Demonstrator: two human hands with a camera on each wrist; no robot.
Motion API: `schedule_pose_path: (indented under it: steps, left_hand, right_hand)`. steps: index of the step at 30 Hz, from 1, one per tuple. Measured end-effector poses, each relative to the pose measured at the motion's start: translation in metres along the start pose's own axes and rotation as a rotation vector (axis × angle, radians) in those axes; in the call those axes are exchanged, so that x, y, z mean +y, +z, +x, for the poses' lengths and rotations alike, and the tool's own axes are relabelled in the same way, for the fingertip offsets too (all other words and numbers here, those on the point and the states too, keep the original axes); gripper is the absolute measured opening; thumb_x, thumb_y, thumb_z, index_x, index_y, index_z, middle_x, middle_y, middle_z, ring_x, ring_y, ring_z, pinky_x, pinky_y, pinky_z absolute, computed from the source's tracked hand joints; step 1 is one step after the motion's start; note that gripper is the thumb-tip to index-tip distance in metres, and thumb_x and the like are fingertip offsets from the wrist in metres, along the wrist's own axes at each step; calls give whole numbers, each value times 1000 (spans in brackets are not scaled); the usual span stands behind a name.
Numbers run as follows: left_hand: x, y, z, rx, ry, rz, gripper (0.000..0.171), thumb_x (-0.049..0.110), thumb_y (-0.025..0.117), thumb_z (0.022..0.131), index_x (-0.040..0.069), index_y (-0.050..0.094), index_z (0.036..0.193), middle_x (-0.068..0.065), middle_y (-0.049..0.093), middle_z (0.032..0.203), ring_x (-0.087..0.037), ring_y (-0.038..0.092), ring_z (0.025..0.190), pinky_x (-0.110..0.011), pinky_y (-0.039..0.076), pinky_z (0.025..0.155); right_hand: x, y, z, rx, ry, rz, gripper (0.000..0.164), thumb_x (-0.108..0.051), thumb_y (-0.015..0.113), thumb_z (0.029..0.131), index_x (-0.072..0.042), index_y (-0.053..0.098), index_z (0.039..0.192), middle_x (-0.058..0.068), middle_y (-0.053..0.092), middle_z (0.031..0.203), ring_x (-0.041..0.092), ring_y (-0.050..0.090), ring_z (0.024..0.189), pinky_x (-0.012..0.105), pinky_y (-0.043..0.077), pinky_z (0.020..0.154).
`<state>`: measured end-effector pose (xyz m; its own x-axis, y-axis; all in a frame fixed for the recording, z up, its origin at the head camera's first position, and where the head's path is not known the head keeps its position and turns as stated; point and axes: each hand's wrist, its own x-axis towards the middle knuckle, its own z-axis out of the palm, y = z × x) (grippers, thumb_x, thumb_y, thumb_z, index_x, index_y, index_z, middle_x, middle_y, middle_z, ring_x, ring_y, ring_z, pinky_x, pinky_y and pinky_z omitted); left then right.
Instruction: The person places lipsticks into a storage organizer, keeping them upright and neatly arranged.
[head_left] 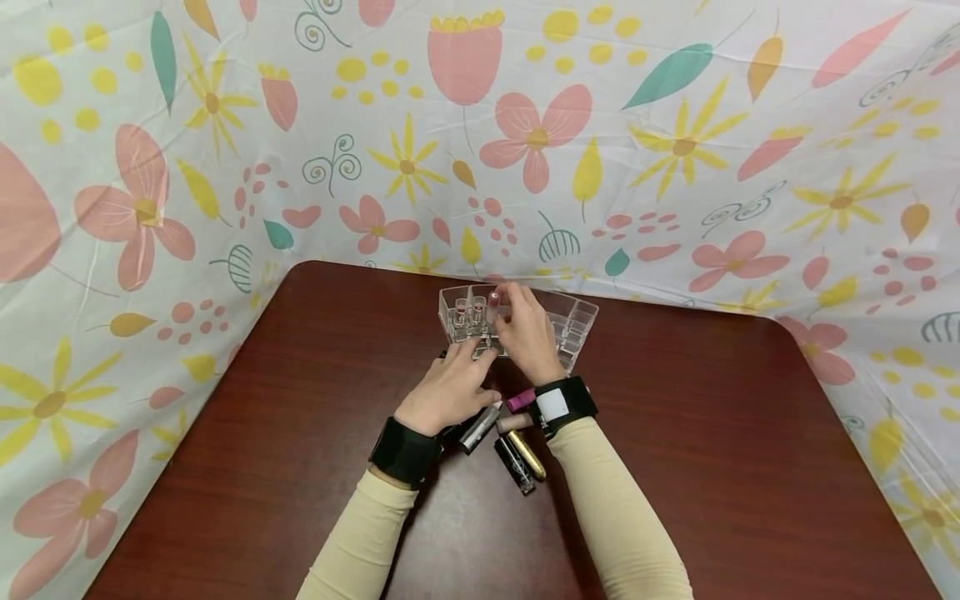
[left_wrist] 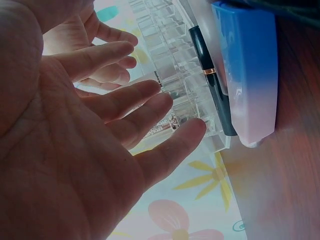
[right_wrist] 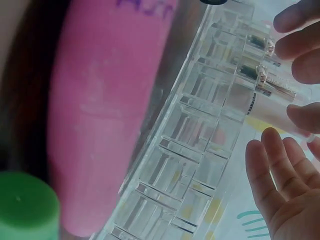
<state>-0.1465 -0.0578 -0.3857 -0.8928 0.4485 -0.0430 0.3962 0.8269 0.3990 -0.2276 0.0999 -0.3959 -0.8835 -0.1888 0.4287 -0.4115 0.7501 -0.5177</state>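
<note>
At the far edge of the tabletop, head view, a clear organizer stands before a floral cloth. The right hand is over the organizer, its grip nearly closed: thumb and fingers pinch a lipstick tube, pale with a dark red end, upright above the compartments. Just left of it, two red-marked tubes stand in the organizer. The left hand lies at the organizer's front, fingers extended, grip slack with nothing held; contact with the organizer cannot be determined. Between the wrists lie a magenta tube, a silver-grey tube, a gold tube and, alongside the gold one, a black case. Left wrist view: the left palm is exposed, its fingers apart and loosely straight; a black pen-shaped tube with a copper-coloured band lies along the organizer's edge, beside a blue-and-pink tube. Right wrist view: a large pink tube and a green cap fill the near side; several organizer compartments are vacant, and the lettered lipstick tube slants toward the right hand's fingers.
</note>
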Motion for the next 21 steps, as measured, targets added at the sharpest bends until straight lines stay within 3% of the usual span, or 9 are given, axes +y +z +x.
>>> schedule_pose_path:
  steps: [8, 21]
  left_hand:
    - [-2, -1, 1, 4, 2, 6, 66, 40, 68, 97, 16, 43, 153, -20, 31, 163, -42, 34, 149, -65, 41, 109]
    - [-2, -2, -1, 20, 25, 9, 68, 41, 68, 97, 16, 42, 154, -20, 32, 162, -41, 35, 149, -64, 44, 107]
  right_hand:
    - [-3, 0, -1, 18, 33, -15, 42, -2, 70, 89, -16, 58, 127, 8, 62, 119, 23, 70, 89, 41, 56, 72]
    - [-6, -11, -8, 37, 29, 15, 49, -6, 75, 88, -10, 57, 134, 14, 65, 119, 33, 73, 93, 46, 58, 73]
